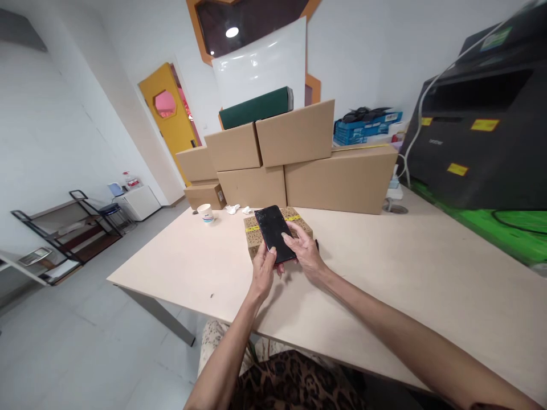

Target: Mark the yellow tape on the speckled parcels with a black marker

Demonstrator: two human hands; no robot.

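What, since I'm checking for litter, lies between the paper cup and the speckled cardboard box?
Crumpled white scraps, probably tissue, lie between the paper cup and the speckled cardboard box, towards the stacked cartons, in the head view.

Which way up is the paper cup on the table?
Upright: the cup stands on its base, its open rim facing up.

You have one black phone [274, 230], flat and rectangular, its screen dark with small marks at the far end. It is raised above the table, tilted, in front of the small patterned box [252, 239], between your left hand [264, 270] and right hand [306, 253].
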